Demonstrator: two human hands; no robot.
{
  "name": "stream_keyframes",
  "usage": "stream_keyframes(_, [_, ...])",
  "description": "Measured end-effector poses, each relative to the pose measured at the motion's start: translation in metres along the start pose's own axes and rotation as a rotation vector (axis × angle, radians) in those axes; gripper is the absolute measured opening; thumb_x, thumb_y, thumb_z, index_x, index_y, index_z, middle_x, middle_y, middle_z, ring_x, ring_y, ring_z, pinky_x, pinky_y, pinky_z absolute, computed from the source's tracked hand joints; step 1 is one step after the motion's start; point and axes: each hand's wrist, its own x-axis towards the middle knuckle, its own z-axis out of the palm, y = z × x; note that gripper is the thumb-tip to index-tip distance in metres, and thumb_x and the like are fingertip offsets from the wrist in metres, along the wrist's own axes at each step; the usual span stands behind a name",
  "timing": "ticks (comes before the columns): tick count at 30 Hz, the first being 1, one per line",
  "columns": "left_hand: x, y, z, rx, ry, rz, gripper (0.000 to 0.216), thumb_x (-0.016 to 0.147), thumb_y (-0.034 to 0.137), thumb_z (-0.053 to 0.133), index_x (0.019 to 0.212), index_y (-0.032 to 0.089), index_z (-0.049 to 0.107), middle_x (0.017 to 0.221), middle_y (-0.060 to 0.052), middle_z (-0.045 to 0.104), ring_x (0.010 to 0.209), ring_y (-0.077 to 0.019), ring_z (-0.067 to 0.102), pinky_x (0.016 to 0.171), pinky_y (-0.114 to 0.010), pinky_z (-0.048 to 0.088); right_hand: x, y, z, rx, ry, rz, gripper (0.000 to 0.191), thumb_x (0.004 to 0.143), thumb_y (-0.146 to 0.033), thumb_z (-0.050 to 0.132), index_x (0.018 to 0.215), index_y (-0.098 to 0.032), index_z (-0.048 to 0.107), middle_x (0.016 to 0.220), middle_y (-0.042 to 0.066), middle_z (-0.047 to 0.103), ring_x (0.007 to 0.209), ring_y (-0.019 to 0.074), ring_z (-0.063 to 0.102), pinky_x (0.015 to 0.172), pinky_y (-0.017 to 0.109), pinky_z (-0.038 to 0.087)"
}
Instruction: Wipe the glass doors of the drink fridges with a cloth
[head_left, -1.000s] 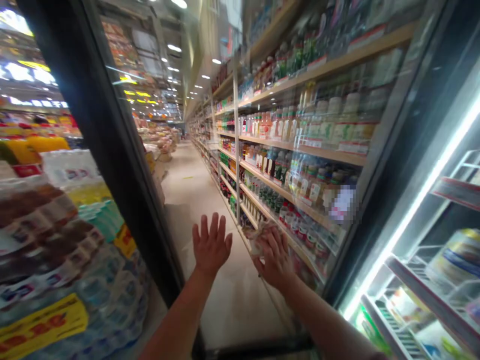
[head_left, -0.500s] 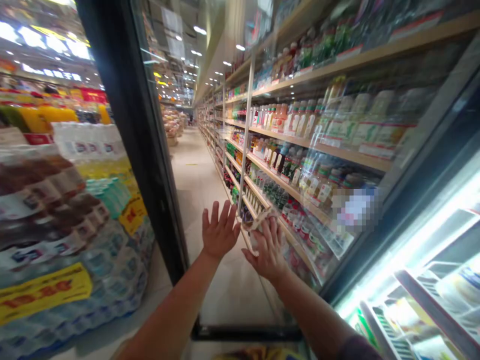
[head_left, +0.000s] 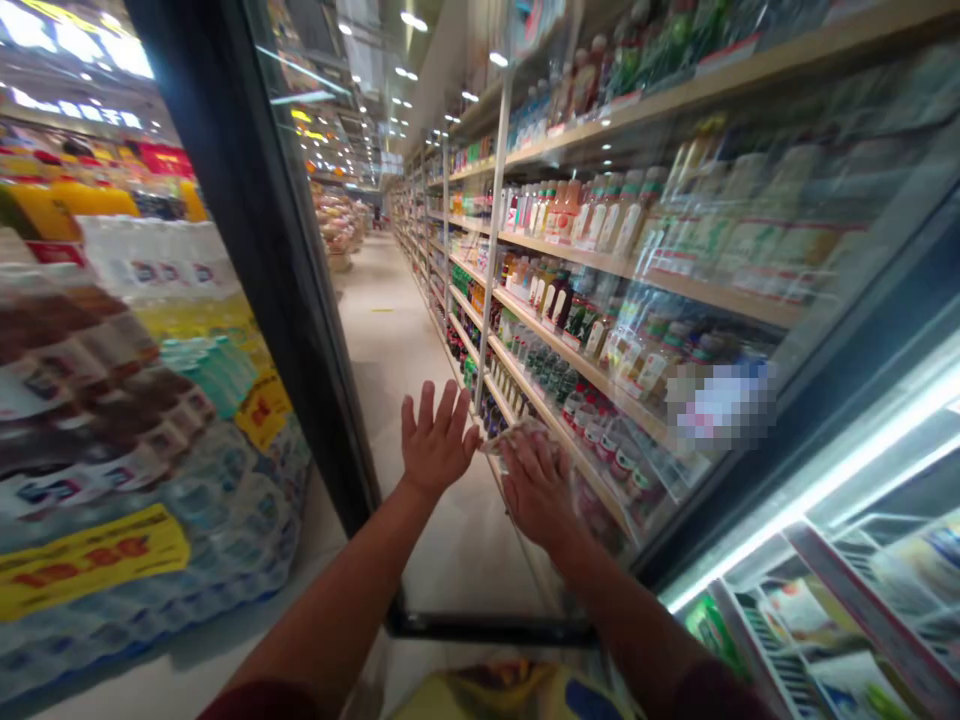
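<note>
A glass door [head_left: 450, 585] with a black frame stands swung out in front of me. My left hand [head_left: 436, 445] lies against the pane, fingers spread, holding nothing. To its right, my right hand [head_left: 538, 490] presses a pale crumpled cloth [head_left: 504, 438] to the glass. Part of the cloth is hidden under its fingers. Shelves of bottles show on the glass, and I cannot tell how much is reflection.
Shrink-wrapped drink packs [head_left: 142, 400] with yellow price signs [head_left: 97, 560] are stacked on the left. A lit fridge interior [head_left: 810, 620] with packages lies at right. Something yellow [head_left: 510, 695] is at the bottom edge. An aisle [head_left: 382, 310] stretches ahead.
My right hand has shifted slightly with the cloth, its fingers now closer together over it. My left hand stays spread on the pane. The view has tilted a little.
</note>
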Motion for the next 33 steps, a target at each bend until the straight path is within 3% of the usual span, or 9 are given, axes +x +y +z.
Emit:
stream_keyframes(2, [0.001, 0.0, 0.001, 0.001, 0.004, 0.008, 0.06, 0.099, 0.036, 0.049, 0.154, 0.014, 0.039, 0.154, -0.016, 0.044, 0.155, -0.0275, 0.01, 0.128, -0.05, 0.008, 0.015, 0.008, -0.005, -0.013, 0.03, -0.025, 0.05, 0.096, -0.026, 0.052, 0.146, -0.025, 0.054, 0.142, 0.008, 0.061, 0.146, 0.0249, 0.041, 0.128, 0.046, 0.002])
stream_keyframes(6, [0.003, 0.001, 0.001, 0.012, 0.03, 0.031, 0.064, 0.1, 0.036, 0.047, 0.157, 0.012, 0.031, 0.154, -0.017, 0.043, 0.155, -0.0286, 0.011, 0.128, -0.051, 0.009, 0.042, 0.044, -0.017, -0.127, 0.189, 0.129, 0.057, 0.098, -0.026, 0.05, 0.154, -0.019, 0.043, 0.151, 0.014, 0.052, 0.15, 0.0303, 0.033, 0.126, 0.052, 0.006])
stream_keyframes(10, [0.003, 0.002, 0.001, 0.013, 0.034, 0.014, 0.065, 0.1, 0.036, 0.047, 0.159, 0.016, 0.028, 0.155, -0.015, 0.042, 0.155, -0.0278, 0.011, 0.128, -0.05, 0.009, 0.01, 0.042, -0.008, -0.149, 0.204, 0.218, 0.058, 0.099, -0.026, 0.048, 0.155, -0.015, 0.039, 0.154, 0.018, 0.047, 0.153, 0.033, 0.027, 0.124, 0.056, 0.012])
stream_keyframes(14, [0.004, 0.003, 0.0, 0.015, 0.027, 0.015, 0.067, 0.099, 0.036, 0.048, 0.159, 0.015, 0.026, 0.155, -0.015, 0.041, 0.155, -0.0277, 0.011, 0.128, -0.05, 0.008, -0.025, 0.014, 0.007, -0.074, 0.045, 0.076, 0.046, 0.098, -0.025, 0.053, 0.144, -0.021, 0.057, 0.139, 0.011, 0.062, 0.15, 0.0252, 0.033, 0.127, 0.047, 0.007])
stream_keyframes(17, [0.004, 0.002, 0.0, 0.012, 0.029, 0.019, 0.067, 0.1, 0.036, 0.047, 0.16, 0.015, 0.025, 0.156, -0.015, 0.041, 0.155, -0.0284, 0.011, 0.128, -0.051, 0.008, -0.003, 0.023, 0.001, -0.077, 0.059, 0.061, 0.046, 0.098, -0.029, 0.053, 0.144, -0.025, 0.057, 0.142, 0.01, 0.06, 0.148, 0.0252, 0.036, 0.127, 0.048, 0.003])
stream_keyframes(20, [0.001, 0.001, 0.0, -0.005, 0.03, 0.005, 0.065, 0.1, 0.037, 0.047, 0.159, 0.016, 0.029, 0.156, -0.015, 0.041, 0.155, -0.0273, 0.011, 0.128, -0.05, 0.007, 0.033, 0.052, -0.014, -0.118, 0.184, 0.232, 0.055, 0.1, -0.033, 0.047, 0.153, -0.019, 0.044, 0.155, 0.016, 0.045, 0.151, 0.0317, 0.029, 0.125, 0.056, 0.006])
stream_keyframes(23, [-0.003, 0.001, 0.001, -0.002, -0.016, -0.02, 0.06, 0.1, 0.04, 0.047, 0.155, 0.018, 0.038, 0.155, -0.014, 0.042, 0.155, -0.0269, 0.012, 0.128, -0.051, 0.004, 0.036, 0.06, -0.017, -0.122, 0.247, 0.334, 0.058, 0.101, -0.032, 0.045, 0.156, -0.017, 0.037, 0.16, 0.018, 0.037, 0.153, 0.034, 0.024, 0.124, 0.059, 0.01])
stream_keyframes(29, [-0.001, 0.003, -0.003, 0.026, 0.01, 0.004, 0.063, 0.1, 0.038, 0.047, 0.157, 0.017, 0.034, 0.157, -0.014, 0.04, 0.155, -0.0275, 0.011, 0.128, -0.052, 0.008, -0.021, 0.03, -0.003, -0.096, 0.077, 0.065, 0.047, 0.096, -0.027, 0.056, 0.143, -0.026, 0.057, 0.145, 0.011, 0.058, 0.149, 0.026, 0.034, 0.126, 0.048, 0.009])
stream_keyframes(33, [0.001, 0.004, -0.007, 0.01, 0.016, 0.014, 0.067, 0.099, 0.036, 0.049, 0.159, 0.016, 0.027, 0.157, -0.014, 0.039, 0.155, -0.0268, 0.01, 0.128, -0.051, 0.008, 0.004, 0.069, -0.024, -0.136, 0.195, 0.177, 0.051, 0.099, -0.03, 0.05, 0.15, -0.021, 0.049, 0.153, 0.016, 0.048, 0.152, 0.0303, 0.03, 0.125, 0.055, 0.013])
